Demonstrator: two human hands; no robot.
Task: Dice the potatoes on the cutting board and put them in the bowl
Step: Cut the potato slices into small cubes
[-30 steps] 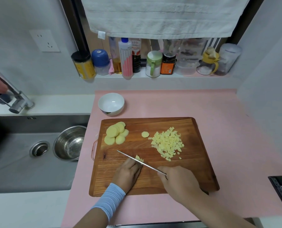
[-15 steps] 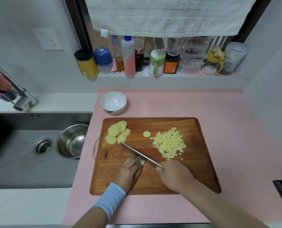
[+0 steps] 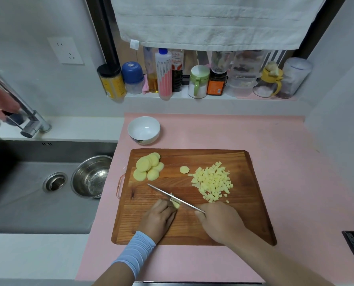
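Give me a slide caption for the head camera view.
Right hand knifing pale potato pieces steadied by left hand on brown wooden cutting board.

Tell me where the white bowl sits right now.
In the head view, the empty white bowl stands on the pink counter mat, just beyond the far-left corner of the wooden cutting board, behind the stack of potato slices.

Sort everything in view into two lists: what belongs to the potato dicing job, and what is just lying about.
Part of the job: cutting board, knife, potato slices, lone slice, diced pile, white bowl, left hand, right hand.

Lying about: steel bowl in the sink, faucet, shelf jars and bottles, towel.
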